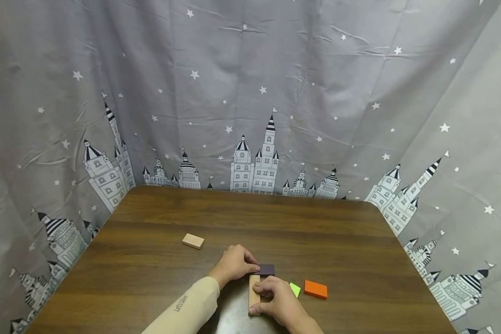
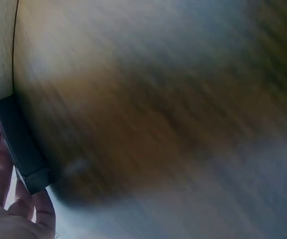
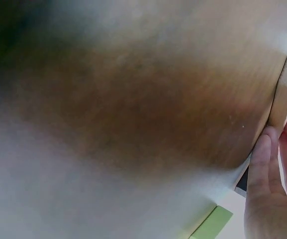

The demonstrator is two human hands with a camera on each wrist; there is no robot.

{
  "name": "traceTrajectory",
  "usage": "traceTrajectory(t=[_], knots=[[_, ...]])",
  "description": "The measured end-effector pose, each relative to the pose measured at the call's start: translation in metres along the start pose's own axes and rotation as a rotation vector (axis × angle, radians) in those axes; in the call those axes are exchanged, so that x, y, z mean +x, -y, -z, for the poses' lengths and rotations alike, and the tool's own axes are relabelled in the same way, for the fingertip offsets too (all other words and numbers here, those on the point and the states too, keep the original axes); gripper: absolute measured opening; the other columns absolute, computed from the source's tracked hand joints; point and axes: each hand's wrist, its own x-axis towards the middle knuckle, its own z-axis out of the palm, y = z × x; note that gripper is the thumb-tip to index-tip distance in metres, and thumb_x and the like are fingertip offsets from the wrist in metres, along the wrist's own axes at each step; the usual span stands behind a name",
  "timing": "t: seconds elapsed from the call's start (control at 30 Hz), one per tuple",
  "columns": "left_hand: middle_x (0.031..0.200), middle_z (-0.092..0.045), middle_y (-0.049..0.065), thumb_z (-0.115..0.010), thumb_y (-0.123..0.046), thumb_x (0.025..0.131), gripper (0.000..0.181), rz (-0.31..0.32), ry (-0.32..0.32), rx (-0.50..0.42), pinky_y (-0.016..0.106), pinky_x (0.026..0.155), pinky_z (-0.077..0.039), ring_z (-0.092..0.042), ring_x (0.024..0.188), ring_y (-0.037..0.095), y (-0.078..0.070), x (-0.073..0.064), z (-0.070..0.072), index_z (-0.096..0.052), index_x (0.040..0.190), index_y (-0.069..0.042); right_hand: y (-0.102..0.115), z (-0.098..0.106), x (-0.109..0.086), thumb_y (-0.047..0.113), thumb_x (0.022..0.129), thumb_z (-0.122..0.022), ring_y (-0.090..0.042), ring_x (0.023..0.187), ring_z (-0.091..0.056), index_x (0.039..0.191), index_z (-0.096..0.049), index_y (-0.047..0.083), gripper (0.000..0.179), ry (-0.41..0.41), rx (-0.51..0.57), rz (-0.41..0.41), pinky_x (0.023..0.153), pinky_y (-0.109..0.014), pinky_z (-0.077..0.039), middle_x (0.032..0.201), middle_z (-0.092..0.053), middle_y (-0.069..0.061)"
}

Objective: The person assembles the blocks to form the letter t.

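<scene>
Head view shows me the right hand [image 1: 283, 300] pinching the pale block [image 1: 252, 298], its long axis pointing outward. Just past that grip, the dark block [image 1: 267, 269] lies crosswise at the pale one's far end, pinched at its left end by the left hand [image 1: 233, 265]; rightward sit the green block [image 1: 294, 289], then the orange block [image 1: 315, 289].

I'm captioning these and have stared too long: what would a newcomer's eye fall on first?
Probably the orange block, vivid against the brown wood-grain tabletop, just right of the lime-green block in the head view. Next, the left hand gripping a dark block and the right hand gripping a plain wooden block, near the tabletop's front middle. Behind hangs a gray castle-print curtain.
</scene>
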Motion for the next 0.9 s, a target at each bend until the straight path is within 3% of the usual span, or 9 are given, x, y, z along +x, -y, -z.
traceTrajectory(t=[0.23,0.53,0.9], knots=[[0.087,-0.074,-0.005,-0.085,-0.024,0.082,0.008,0.012,-0.002,0.017,0.055,0.09,-0.044,-0.059,0.094,0.028,0.001,0.0004,-0.001,-0.083,0.084,-0.016,-0.0016,0.0001,0.0015,0.023,0.069,-0.092,-0.009,0.094,-0.065,0.108,-0.077,0.001,0.047,-0.001,-0.005,0.007,0.08,-0.023,-0.055,0.1,-0.07,0.005],[0.084,-0.074,-0.006,-0.085,-0.023,0.082,0.009,-0.025,-0.023,-0.006,0.043,0.081,-0.053,-0.065,0.088,0.021,0.0068,-0.0011,-0.0047,-0.082,0.085,-0.015,-0.001,0.0002,0.0018,0.023,0.069,-0.092,-0.008,0.093,-0.066,0.11,-0.077,0.0,0.049,0.008,-0.022,-0.009,0.08,-0.023,-0.055,0.1,-0.07,0.005],[0.083,-0.072,-0.009,-0.085,-0.025,0.081,0.008,-0.009,-0.033,0.005,0.049,0.086,-0.047,-0.059,0.091,0.024,0.0069,-0.0023,-0.0054,-0.082,0.083,-0.017,-0.0011,0.0001,0.0014,0.022,0.069,-0.092,-0.009,0.093,-0.066,0.11,-0.077,0.0,0.05,0.004,-0.025,0.002,0.081,-0.023,-0.055,0.1,-0.07,0.004]])
